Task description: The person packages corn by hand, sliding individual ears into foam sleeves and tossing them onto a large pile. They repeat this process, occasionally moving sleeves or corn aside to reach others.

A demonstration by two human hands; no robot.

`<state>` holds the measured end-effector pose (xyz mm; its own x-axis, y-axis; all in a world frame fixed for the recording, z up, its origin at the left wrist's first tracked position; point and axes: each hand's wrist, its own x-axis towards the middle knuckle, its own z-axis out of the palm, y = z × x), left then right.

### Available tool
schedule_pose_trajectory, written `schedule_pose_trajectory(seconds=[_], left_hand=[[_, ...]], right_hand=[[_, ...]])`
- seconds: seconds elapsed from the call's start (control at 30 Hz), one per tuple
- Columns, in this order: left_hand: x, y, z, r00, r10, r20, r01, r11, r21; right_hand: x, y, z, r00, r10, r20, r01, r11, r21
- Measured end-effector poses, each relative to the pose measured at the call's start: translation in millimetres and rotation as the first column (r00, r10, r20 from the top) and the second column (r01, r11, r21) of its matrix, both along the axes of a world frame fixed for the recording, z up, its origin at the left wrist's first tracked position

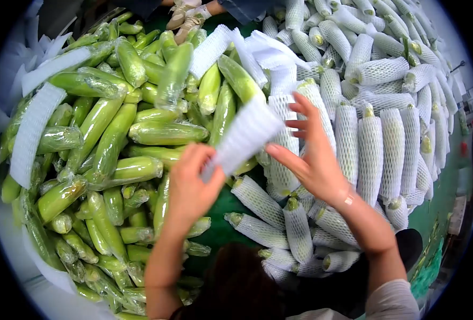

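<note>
My left hand [189, 178] is closed on the lower end of a white foam net sleeve [251, 132], which is blurred and slants up to the right. Beside the sleeve's far end, my right hand [316, 160] is open, its fingers spread and thumb apart. Green ears of corn [164, 133] in clear plastic film are heaped beneath and left of the left hand. Under and around the right hand lie ears of corn in white foam nets [370, 152], some side by side. Loose foam sleeves [210, 50] rest on top of the green ears.
More flat foam sleeves [36, 133] lie along the left edge of the heap. A large pile of netted ears [380, 72] rises at the back right. Green floor [223, 200] shows between the two heaps. Another person's feet [186, 18] are at the top.
</note>
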<state>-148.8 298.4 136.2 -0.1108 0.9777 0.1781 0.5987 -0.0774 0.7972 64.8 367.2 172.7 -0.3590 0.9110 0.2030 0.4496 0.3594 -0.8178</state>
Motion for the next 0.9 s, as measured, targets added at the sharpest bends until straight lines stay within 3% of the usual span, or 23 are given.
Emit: schedule_pose_trajectory(seconds=[0.07,0.13,0.17,0.2,0.23,0.27,0.33,0.37,0.4,0.47,0.5,0.53,0.6,0.67,0.73,0.77,0.8,0.83,0.87,0.9], left_hand=[[1.7,-30.0,-5.0,0.964,-0.013,0.266,0.050,0.990,-0.130],[-14.4,-46.7,-7.0,0.946,-0.024,0.323,0.083,0.982,-0.171],[-24.9,-51.7,-12.6,0.675,-0.056,0.736,0.155,0.986,-0.067],[-30.2,-54.6,-19.6,0.238,-0.099,0.966,0.166,0.984,0.060],[-31.5,-50.1,-29.8,0.102,-0.052,0.993,0.107,0.993,0.041],[-24.5,-43.8,-43.7,0.339,0.069,0.938,0.028,0.996,-0.083],[-6.0,-34.2,-60.5,0.563,0.185,0.806,0.054,0.964,-0.259],[-4.8,-28.9,-69.9,0.506,0.140,0.851,0.159,0.955,-0.252],[3.7,-24.3,-66.0,0.414,0.204,0.887,0.114,0.955,-0.273],[5.8,-15.4,-75.9,0.446,0.159,0.881,0.005,0.984,-0.180],[4.4,-9.2,-80.9,0.380,0.158,0.912,-0.032,0.987,-0.157],[3.1,0.8,-75.4,0.271,0.225,0.936,-0.089,0.974,-0.208],[-10.1,37.0,-59.3,0.265,0.169,0.949,-0.109,0.984,-0.144],[-24.0,81.2,-48.8,0.248,0.064,0.967,-0.153,0.988,-0.027],[-16.4,132.9,-45.6,0.635,0.150,0.758,-0.245,0.969,0.014],[-19.7,149.7,-58.8,0.632,0.146,0.761,-0.249,0.968,0.021],[-21.5,165.6,-83.7,0.853,0.238,0.465,-0.315,0.945,0.094],[-20.2,175.3,-95.3,0.938,0.330,0.107,-0.345,0.920,0.186],[-10.4,172.9,-88.2,0.879,0.444,-0.172,-0.467,0.874,-0.134],[-5.1,161.1,-85.2,0.875,0.435,-0.212,-0.464,0.878,-0.117]], right_hand=[[-28.8,1.8,-36.6,0.981,-0.014,-0.195,-0.015,0.989,-0.146],[-47.1,-22.0,-66.6,0.894,-0.086,-0.440,0.013,0.986,-0.166],[-54.5,-29.4,-77.2,0.700,-0.227,-0.678,-0.098,0.909,-0.405],[-58.1,-36.0,-83.2,0.446,-0.420,-0.790,-0.275,0.776,-0.568],[-57.3,-43.1,-83.3,0.356,-0.576,-0.736,-0.418,0.606,-0.677],[-53.9,-47.3,-114.0,0.401,-0.524,-0.751,-0.502,0.561,-0.659],[-76.1,-62.8,-116.3,0.413,-0.592,-0.692,-0.529,0.462,-0.712],[-89.7,-70.8,-105.9,0.310,-0.579,-0.754,-0.553,0.534,-0.639],[-95.2,-69.0,-112.1,0.533,-0.443,-0.721,-0.323,0.681,-0.657],[-97.8,-56.1,-116.4,0.600,-0.402,-0.691,-0.157,0.788,-0.595],[-103.0,-48.0,-122.5,0.628,-0.362,-0.689,-0.005,0.883,-0.469],[-101.4,-32.7,-120.9,0.580,-0.375,-0.723,-0.037,0.874,-0.484],[-106.0,-16.1,-88.7,0.117,-0.587,-0.801,-0.254,0.762,-0.596],[-99.9,24.5,-99.4,0.062,-0.660,-0.749,-0.472,0.641,-0.604],[-106.1,53.2,-86.3,0.293,-0.542,-0.788,-0.340,0.711,-0.616],[-107.2,68.1,-96.3,0.509,-0.493,-0.705,-0.120,0.771,-0.626],[-106.4,79.1,-114.5,0.686,-0.463,-0.561,0.098,0.823,-0.560],[-104.2,81.3,-130.9,0.849,-0.397,-0.348,0.240,0.878,-0.415],[-101.9,80.6,-140.2,0.931,-0.355,-0.086,0.328,0.917,-0.228],[-103.7,71.4,-128.3,0.911,-0.370,-0.183,0.206,0.791,-0.576]])
